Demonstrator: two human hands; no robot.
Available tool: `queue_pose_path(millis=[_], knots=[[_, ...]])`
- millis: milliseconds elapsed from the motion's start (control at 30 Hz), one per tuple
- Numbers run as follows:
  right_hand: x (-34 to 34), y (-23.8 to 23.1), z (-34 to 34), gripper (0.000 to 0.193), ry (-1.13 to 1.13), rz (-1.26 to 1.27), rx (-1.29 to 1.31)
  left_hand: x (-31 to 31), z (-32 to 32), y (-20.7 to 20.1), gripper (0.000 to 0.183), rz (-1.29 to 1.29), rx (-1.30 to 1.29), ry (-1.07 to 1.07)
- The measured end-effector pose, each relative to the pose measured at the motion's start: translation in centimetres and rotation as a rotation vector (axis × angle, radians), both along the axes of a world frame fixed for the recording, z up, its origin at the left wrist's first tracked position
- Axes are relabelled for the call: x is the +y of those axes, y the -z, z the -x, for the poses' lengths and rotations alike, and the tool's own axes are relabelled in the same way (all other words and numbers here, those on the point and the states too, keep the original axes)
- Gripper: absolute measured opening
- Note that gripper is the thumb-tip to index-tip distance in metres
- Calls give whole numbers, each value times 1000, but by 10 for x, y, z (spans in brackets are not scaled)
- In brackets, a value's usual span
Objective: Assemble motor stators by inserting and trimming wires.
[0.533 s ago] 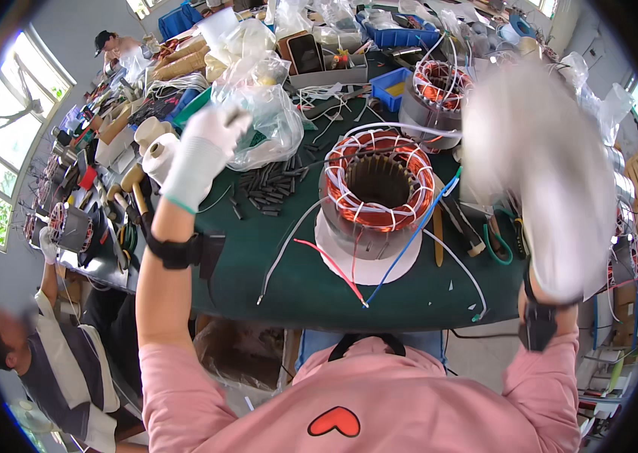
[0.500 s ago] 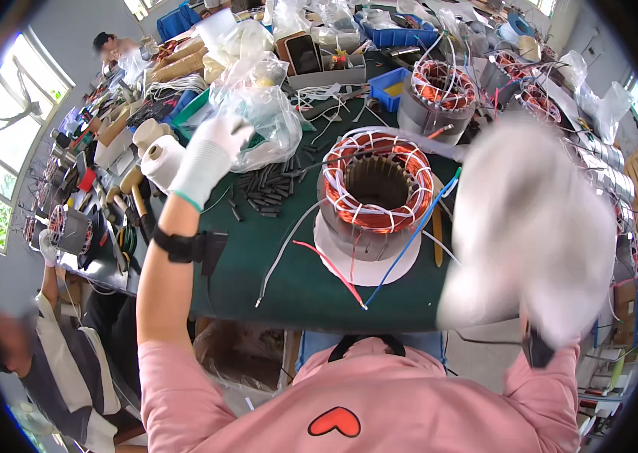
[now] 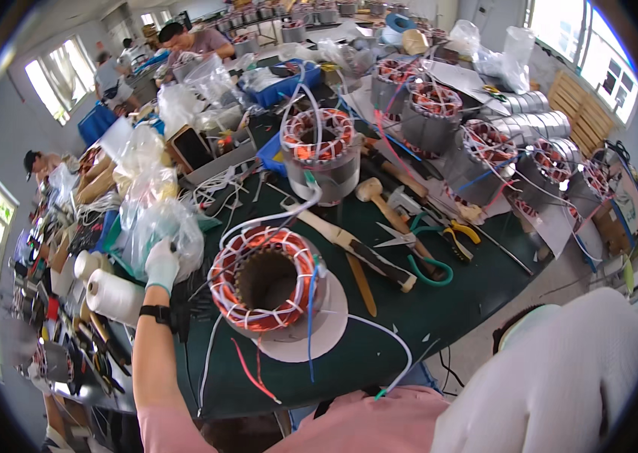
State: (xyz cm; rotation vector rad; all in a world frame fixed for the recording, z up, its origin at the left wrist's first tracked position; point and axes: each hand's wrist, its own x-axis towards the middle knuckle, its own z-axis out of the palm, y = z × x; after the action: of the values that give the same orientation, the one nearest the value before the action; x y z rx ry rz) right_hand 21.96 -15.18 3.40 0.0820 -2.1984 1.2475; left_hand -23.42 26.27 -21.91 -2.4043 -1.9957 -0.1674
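My left hand (image 3: 162, 266), in a white glove, is at the lower edge of a clear plastic bag (image 3: 151, 215). Its fingers are curled together, and I cannot make out what they hold, if anything. Very close at the lower right is my gloved right hand (image 3: 553, 377), its fingers stretched and slightly apart, with the tips out of view. Between my hands stands a motor stator (image 3: 264, 279) with white-laced copper windings. It rests on a white round pad (image 3: 330, 325). Red, blue and white lead wires (image 3: 311, 325) hang from it.
Behind the stator stands another stator (image 3: 322, 162); several more (image 3: 477, 162) crowd the right. A mallet (image 3: 383, 200), scissors (image 3: 409, 238) and yellow-handled pliers (image 3: 460, 240) lie on the green tabletop (image 3: 402, 317). White thread cones (image 3: 111, 296) stand left. Other people work farther back.
The view has swung right and upward, bringing more stators and tools in. My right hand has come lower and closer to the camera. My left hand is still beside the bag.
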Motion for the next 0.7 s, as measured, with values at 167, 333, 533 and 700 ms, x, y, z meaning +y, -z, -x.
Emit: queue_pose_path(millis=[167, 333, 533, 700], knots=[[-22, -6, -10, 31, 59, 5, 3, -15, -21, -22, 26, -79, -39, -8], [-29, -9, -16, 32, 88, 1, -1, -15, -17, -30, 24, -158, -91, -1], [-34, -6, -20, 33, 66, 28, -14, -26, -12, -31, 21, -210, -267, 73], [-16, -4, -15, 35, -6, 152, -103, -21, -30, -34, 24, -319, -165, 124]])
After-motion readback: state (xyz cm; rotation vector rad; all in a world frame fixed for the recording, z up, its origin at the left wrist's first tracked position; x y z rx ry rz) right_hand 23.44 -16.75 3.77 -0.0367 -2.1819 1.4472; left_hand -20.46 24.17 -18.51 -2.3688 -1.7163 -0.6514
